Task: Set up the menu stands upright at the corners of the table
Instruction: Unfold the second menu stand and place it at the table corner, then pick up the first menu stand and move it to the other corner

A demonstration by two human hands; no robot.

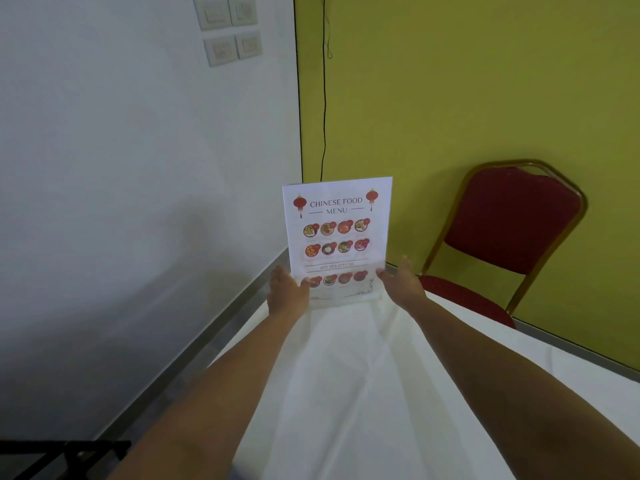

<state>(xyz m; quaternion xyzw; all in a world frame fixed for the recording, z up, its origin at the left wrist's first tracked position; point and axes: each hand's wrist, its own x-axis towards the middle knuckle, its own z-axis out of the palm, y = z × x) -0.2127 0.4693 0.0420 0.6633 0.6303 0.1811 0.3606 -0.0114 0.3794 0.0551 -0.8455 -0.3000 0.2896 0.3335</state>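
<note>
White cloth covers the table (pixel 363 393), and at its far corner, close to where the grey-white wall meets the yellow-green wall, a menu stand (pixel 337 237) stands upright with its printed face toward the camera; the heading reads "CHINESE FOOD MENU" above rows of small dish pictures. Both bare forearms reach out across the cloth to it. The left hand (pixel 287 292) is at the stand's lower left edge, its thumb lying over the front of the sheet near the bottom row of pictures, so the hand pinches that edge. The right hand (pixel 401 282) sits at the lower right edge with its fingers spread and loosely curled; the fingertips (pixel 381 271) touch or nearly touch the sheet's side, but motion blur keeps me from telling whether they press on it. The stand's base meets the cloth between the two hands. A red padded chair (pixel 509 230) with a gold frame stands just beyond the table's right side, against the yellow-green wall
</note>
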